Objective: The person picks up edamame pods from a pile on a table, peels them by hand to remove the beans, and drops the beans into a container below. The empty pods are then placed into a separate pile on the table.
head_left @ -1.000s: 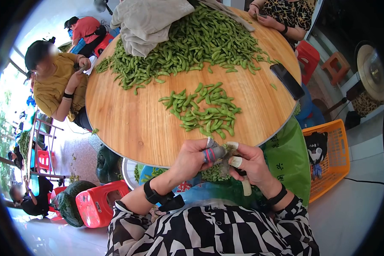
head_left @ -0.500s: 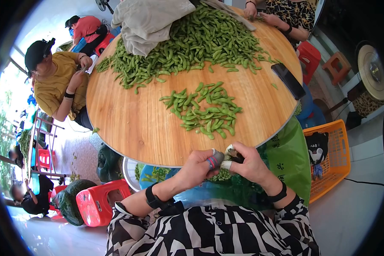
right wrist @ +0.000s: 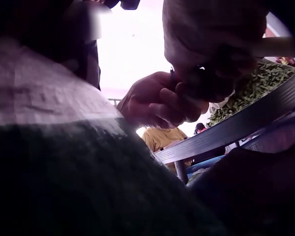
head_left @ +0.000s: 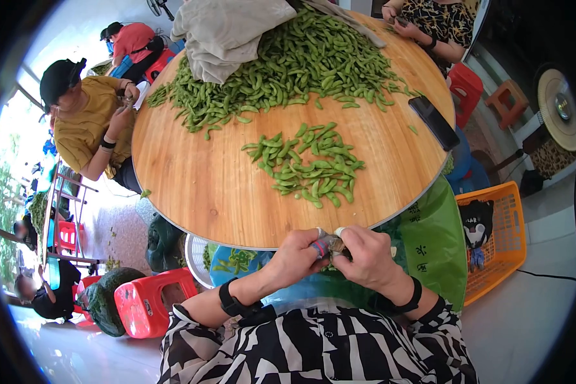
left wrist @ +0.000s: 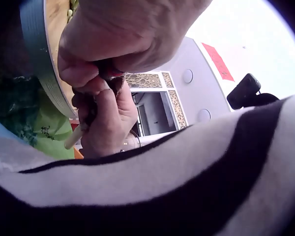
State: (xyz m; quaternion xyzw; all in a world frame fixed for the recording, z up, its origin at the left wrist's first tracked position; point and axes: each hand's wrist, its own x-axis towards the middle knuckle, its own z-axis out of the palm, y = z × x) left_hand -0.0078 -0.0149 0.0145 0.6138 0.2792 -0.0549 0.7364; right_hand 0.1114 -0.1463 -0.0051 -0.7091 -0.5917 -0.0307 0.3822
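One left hand (head_left: 298, 253) beside one right hand (head_left: 370, 259), two green-pod piles (head_left: 317, 168).

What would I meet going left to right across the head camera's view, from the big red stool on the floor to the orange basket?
Red stool, white basket, left hand, right hand, green bag, orange basket.

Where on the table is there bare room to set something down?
The table has bare wood left of the small pod cluster, this side of the big pod heap, and right of the cluster, short of the phone. A narrower strip lies between cluster and near edge. The far side is crowded: heap and gray cloth.
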